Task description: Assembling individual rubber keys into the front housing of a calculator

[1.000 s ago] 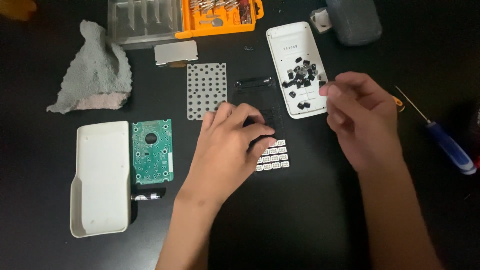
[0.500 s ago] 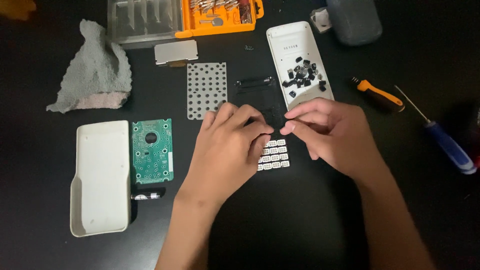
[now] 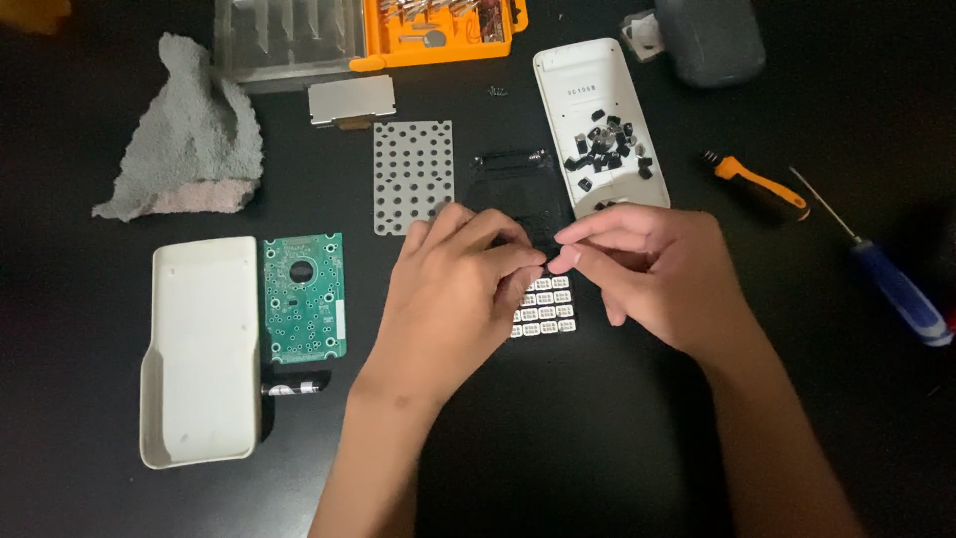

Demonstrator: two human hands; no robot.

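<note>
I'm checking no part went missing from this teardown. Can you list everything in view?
cloth: 1, grey, far left
bit case: 1, orange and clear, far edge
metal plate: 1, silver, below the case
dotted sheet: 1, pale, centre
white shell: 1, left
circuit board: 1, green, beside that shell
battery: 1, black, below the board
key tray: 1, white, holds loose black keys
black frame: 1, under the fingers
white keys: several, in the frame
screwdrivers: orange, blue, right
left hand, right hand: meeting over the frame
</note>
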